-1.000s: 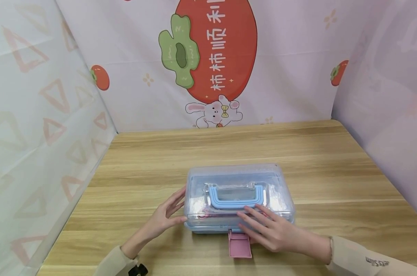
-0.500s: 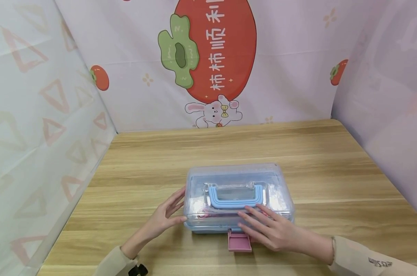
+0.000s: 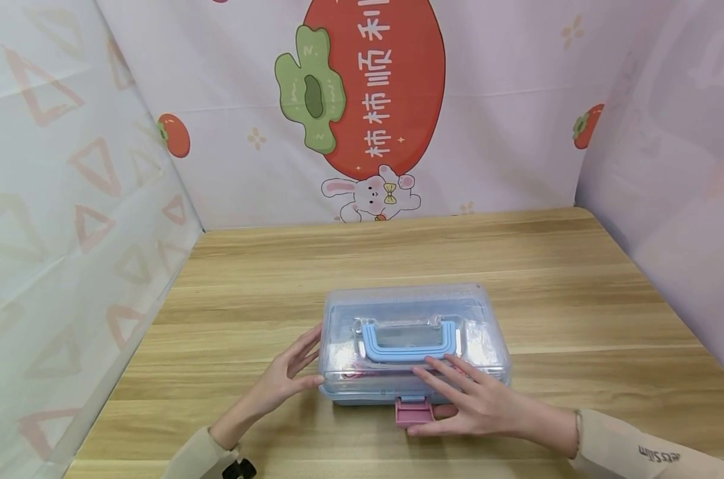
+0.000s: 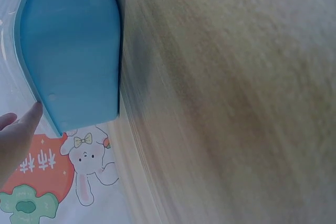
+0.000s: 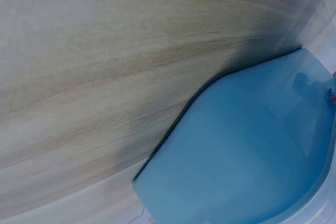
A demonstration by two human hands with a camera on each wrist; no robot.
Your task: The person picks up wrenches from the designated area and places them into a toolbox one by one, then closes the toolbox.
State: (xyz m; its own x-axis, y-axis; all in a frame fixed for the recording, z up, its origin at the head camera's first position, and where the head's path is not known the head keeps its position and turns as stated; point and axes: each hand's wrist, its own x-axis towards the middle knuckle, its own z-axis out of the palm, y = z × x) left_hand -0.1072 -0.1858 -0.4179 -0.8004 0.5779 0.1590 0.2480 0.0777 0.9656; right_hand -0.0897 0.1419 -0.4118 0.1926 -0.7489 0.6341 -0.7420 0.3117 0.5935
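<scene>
A storage box [image 3: 416,303] with a see-through lid, a blue handle [image 3: 410,354] and a blue base [image 4: 73,51] sits on the table, lid down. At its front a pink latch [image 3: 414,414] sticks outward from the lower edge. My left hand [image 3: 278,379] rests along the box's left side, fingers spread; in the left wrist view a fingertip touches the rim. My right hand [image 3: 484,406] lies at the front right, with straight fingers over the lid front and a digit reaching under the latch. In the right wrist view the blue end wall fills the lower right.
The wooden table [image 3: 266,286] extends around the box. A printed cloth backdrop [image 3: 488,133] stands behind it, with cloth walls at left and right. Reddish items show dimly through the lid's front.
The pink latch has swung upward and looks shorter from above. A digit of my right hand has moved down beneath its lower edge. My left hand and the box stay put.
</scene>
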